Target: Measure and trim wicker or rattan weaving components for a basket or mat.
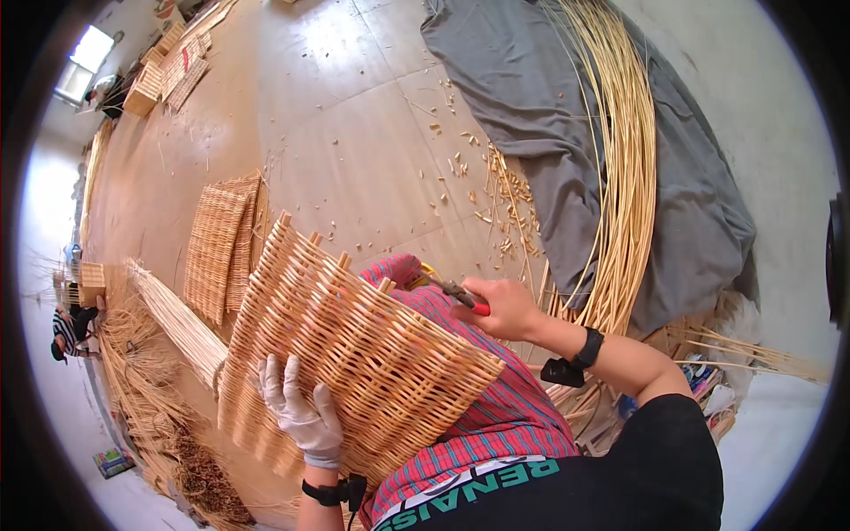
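Observation:
A woven wicker panel (354, 345) of light tan rods lies tilted across my lap, with short stake ends sticking out along its upper edge. My left hand (304, 416), in a white glove, rests flat on the panel's lower left part with its fingers spread. My bare right hand (503, 308) is closed around red-handled clippers (460, 295). Their dark jaws point left, just beyond the panel's upper right edge. A red striped cloth (513, 398) covers my legs beneath the panel.
Finished wicker panels (212, 252) lie on the floor at left, beside a bundle of pale rods (181, 323). Long rods (629, 177) rest on a grey cloth (699, 212) at right. Cut scraps (509, 199) litter the floor. A person (69, 332) sits far left.

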{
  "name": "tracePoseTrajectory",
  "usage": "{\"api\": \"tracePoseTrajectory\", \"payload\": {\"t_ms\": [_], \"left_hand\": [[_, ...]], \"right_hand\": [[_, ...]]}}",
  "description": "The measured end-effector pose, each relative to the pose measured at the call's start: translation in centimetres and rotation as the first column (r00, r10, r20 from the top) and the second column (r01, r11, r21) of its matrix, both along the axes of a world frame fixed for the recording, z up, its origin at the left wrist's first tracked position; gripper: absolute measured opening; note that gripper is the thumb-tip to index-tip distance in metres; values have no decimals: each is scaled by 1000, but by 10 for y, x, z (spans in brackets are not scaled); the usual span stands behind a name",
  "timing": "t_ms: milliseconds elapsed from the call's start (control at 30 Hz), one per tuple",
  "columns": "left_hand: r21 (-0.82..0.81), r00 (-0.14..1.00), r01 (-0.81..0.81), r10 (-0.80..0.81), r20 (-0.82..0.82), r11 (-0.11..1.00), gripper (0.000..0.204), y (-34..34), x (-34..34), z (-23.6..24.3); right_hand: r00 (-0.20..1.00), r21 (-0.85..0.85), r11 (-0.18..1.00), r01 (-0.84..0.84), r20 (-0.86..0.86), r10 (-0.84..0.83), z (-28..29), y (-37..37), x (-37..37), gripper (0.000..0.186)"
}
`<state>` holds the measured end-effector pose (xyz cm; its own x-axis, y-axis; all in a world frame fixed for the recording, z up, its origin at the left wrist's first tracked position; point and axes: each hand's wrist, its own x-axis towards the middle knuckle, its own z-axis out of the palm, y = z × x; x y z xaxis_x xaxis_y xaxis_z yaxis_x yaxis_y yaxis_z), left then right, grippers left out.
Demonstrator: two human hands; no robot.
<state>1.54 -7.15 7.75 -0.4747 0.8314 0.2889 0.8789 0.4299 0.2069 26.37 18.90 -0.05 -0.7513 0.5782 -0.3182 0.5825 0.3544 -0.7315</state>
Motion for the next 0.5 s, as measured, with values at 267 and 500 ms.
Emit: {"api": "tracePoseTrajectory", "payload": {"t_ms": [267,500], "left_hand": [[10,998,2,-3,67,1000,50,5,2,4],[11,996,-3,2,85,1000,50,1,0,3]], "right_hand": [[879,56,998,-25,-474,48,-18,-12,-35,56],[989,29,994,-108,-94,110,-14,10,-42,54]]}}
